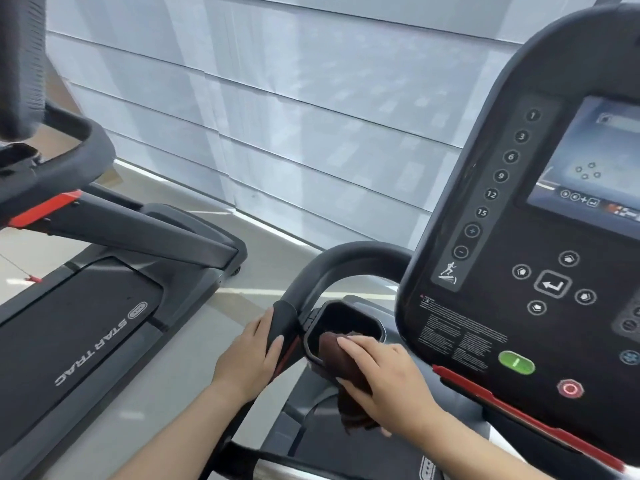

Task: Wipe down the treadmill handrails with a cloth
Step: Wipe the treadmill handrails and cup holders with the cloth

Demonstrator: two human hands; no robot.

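The treadmill's black left handrail [332,263] curves up from the lower centre toward the console. My left hand [251,353] wraps around the rail's lower straight part, fingers on top. A dark brown cloth [332,351] lies over the near rim of a black cup holder [346,322] beside the rail. My right hand [384,374] presses down on the cloth and grips it, with a loose end of cloth hanging below the hand.
The black console [519,271] with a screen, number keys, a green button and a red stop button fills the right side. A red bar [502,403] runs below it. A second treadmill [86,323] stands to the left. Grey blinds cover the window ahead.
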